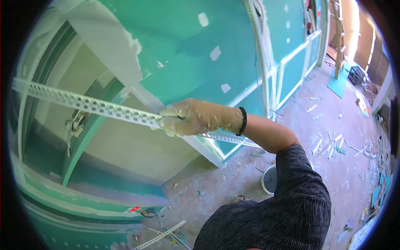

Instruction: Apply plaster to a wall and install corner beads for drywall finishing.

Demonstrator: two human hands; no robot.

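Note:
A long white perforated corner bead (83, 99) runs from the far left across the middle of the head view and on behind my hand toward the lower right. My right hand (189, 118), in a beige work glove smeared with white compound, is closed round this bead, a black band at the wrist. Behind it stand a green wallboard wall (183, 50) with white taped seams and patches, and a pale recess (125, 150) with curved green edges. My left hand does not show.
A white bucket (267, 185) stands beside my body. Offcuts (333, 146) litter the floor (300, 108); loose beads (162, 236) lie at bottom left. A wooden ladder (338, 54), green board (337, 85) and dark crate (356, 75) are at the back right. An upright bead (261, 66) lines the wall.

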